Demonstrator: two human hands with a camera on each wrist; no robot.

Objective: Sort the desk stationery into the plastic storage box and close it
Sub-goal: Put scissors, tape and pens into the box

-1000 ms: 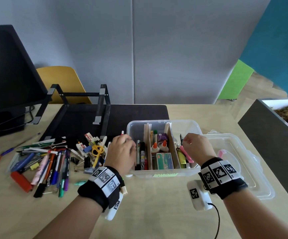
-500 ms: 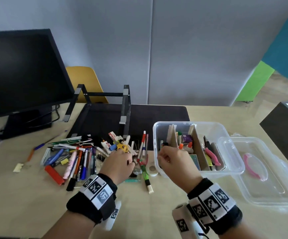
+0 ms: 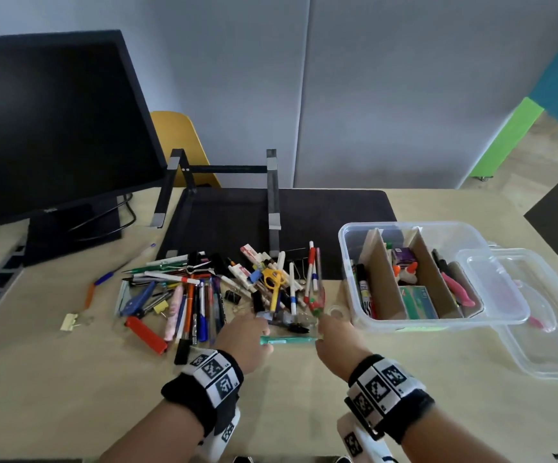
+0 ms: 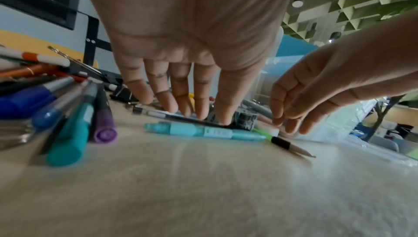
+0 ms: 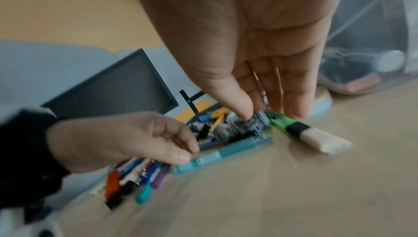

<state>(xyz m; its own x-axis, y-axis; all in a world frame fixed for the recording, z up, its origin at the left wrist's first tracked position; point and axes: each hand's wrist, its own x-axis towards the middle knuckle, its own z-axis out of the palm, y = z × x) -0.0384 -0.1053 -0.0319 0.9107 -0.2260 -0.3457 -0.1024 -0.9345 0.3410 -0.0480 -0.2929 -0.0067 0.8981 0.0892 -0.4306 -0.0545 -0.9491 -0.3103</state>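
Note:
A pile of pens, markers, clips and yellow scissors (image 3: 272,282) lies on the desk left of the clear plastic box (image 3: 347,262), which has cardboard dividers and holds markers, glue and staples. Its lid (image 3: 544,349) lies open to the right. My left hand (image 3: 257,325) reaches into the pile's near edge with straight fingers (image 4: 172,105) touching a dark pen. My right hand (image 3: 324,325) hovers beside it, its thumb (image 5: 243,110) touching a grey item and holding nothing. A teal pen (image 4: 203,130) lies just in front of both hands, a green pen (image 5: 305,131) to its right.
A black monitor (image 3: 47,128) stands at the back left, a black laptop stand (image 3: 224,195) on a dark mat behind the pile. A yellow clip (image 3: 70,320) and an orange pen (image 3: 89,294) lie apart on the left. Bare desk lies in front of my wrists.
Both hands have left the box and moved left and down to the near edge of the pile. My view has swung left, so the box now sits to the right.

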